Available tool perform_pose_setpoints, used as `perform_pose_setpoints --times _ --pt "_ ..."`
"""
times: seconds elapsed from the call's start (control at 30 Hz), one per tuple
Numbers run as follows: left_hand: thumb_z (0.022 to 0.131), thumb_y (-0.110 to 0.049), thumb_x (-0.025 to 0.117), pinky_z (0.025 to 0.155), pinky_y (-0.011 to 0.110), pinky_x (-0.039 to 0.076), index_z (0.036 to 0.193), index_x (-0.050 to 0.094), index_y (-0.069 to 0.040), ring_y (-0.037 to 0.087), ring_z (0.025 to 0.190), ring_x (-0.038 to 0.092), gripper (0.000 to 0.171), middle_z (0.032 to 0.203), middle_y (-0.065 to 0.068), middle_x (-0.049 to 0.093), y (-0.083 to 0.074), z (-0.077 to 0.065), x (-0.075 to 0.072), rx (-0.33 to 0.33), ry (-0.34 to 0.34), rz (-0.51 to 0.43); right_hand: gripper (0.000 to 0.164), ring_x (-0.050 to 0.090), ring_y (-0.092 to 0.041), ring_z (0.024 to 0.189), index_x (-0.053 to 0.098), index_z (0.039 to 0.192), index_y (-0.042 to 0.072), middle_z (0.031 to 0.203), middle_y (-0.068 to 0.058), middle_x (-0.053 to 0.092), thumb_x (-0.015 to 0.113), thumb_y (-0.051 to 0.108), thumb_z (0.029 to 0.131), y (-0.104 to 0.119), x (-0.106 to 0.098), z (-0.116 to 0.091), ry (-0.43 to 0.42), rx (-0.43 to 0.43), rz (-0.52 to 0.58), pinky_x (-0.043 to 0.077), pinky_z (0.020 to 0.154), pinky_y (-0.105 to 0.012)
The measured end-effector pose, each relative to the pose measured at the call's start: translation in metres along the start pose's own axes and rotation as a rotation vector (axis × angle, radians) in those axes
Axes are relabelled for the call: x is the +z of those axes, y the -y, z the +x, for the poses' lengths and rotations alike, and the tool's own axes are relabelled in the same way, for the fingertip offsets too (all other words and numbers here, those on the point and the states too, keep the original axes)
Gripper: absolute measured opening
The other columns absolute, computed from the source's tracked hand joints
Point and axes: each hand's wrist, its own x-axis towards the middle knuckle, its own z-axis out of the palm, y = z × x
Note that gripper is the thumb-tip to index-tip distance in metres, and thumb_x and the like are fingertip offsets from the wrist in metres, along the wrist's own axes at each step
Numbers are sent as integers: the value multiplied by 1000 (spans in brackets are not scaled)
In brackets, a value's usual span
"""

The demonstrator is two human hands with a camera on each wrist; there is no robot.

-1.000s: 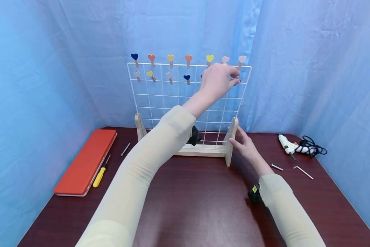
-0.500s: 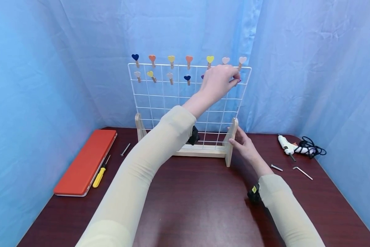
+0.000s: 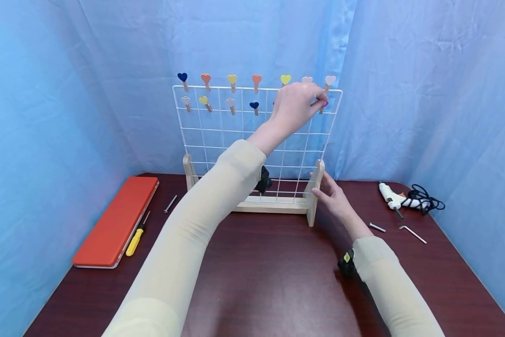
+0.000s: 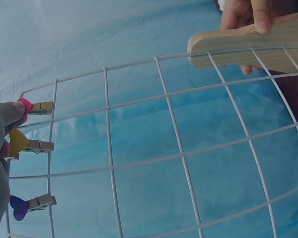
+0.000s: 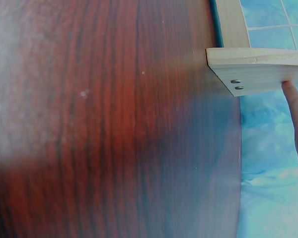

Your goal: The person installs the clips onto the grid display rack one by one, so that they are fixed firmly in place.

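Observation:
My left hand [image 3: 295, 106] reaches across to the upper right of a white wire grid [image 3: 231, 147] and pinches the pink heart end of a small wooden clothespin [image 4: 39, 107]. In the left wrist view that clothespin meets the grid near its corner. Below it are a yellow heart clothespin [image 4: 32, 144] and a purple heart clothespin [image 4: 34, 205]. Low on the right, my right hand [image 3: 336, 199] holds the edge of the grid's wooden side stand [image 3: 314, 206], thumb and fingers on opposite faces. One finger [image 5: 297, 111] touches the stand beside two screws.
Heart clothespins line the grid's top two wires. At left lie a red case [image 3: 115, 222], a yellow screwdriver [image 3: 135, 241] and a bolt [image 3: 170, 203]. At right are a glue gun [image 3: 393, 196] with black cord, another bolt [image 3: 377, 227] and a hex key [image 3: 413, 234].
The left hand has tilted slightly at the top right, and more of the pink heart clothespin now shows beside its fingertips. The right hand keeps its place on the stand.

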Motion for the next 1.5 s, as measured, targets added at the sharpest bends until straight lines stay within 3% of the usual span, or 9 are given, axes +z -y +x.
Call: perform_pose_setpoints --times 0.17,0.33,0.53,0.63,0.77,1.07,1.33,1.5 --pt "87 -40 53 46 20 34 98 68 -32 4 68 57 21 93 -16 65 0 0 -1 -3 27 20 63 38 -37 119 21 142 15 137 -10 40 52 4 89 -1 -1 1 0 -2 -3 42 82 -16" --pt "88 -40 52 46 20 33 99 68 -32 4 68 57 21 94 -16 65 0 0 0 -3 55 44 63 41 -30 119 23 142 20 136 -5 41 53 8 89 -12 -3 4 -5 -2 -14 42 83 -16" --pt "89 -38 51 47 20 36 100 67 -33 4 70 58 21 96 -17 65 1 -2 3 8 62 58 62 42 -29 118 22 142 15 136 -5 42 53 6 88 -15 -3 5 -11 -7 -23 41 83 -15" --pt "89 -39 50 47 20 36 101 66 -33 4 71 59 21 97 -18 64 2 -4 4 12 58 51 63 41 -27 119 22 142 22 137 -2 41 53 10 89 -24 -4 6 -7 -2 -26 42 84 -17" --pt "87 -42 52 49 20 38 105 65 -33 4 77 60 24 101 -17 64 3 -6 2 8 56 26 63 40 -31 120 23 141 24 137 -4 41 53 8 88 -19 -3 5 -4 3 -5 43 83 -18" --pt "87 -38 54 54 19 42 107 64 -33 2 90 59 23 109 -18 61 4 -16 -4 22 42 -5 61 40 -34 118 23 141 12 135 -12 42 52 3 88 4 2 1 -16 9 -17 41 82 -15" --pt "87 -35 55 51 19 40 105 65 -30 1 84 60 21 103 -15 64 7 -27 -5 48 11 -38 62 41 -23 119 24 141 23 136 -9 41 52 6 89 3 -2 -1 -16 24 -7 41 84 -15" --pt "87 -35 56 53 18 42 107 64 -27 2 88 60 24 106 -13 63 11 -37 -2 77 9 -61 63 39 -29 120 22 142 20 137 -9 41 52 4 89 1 -2 -1 -15 10 10 41 84 -15"
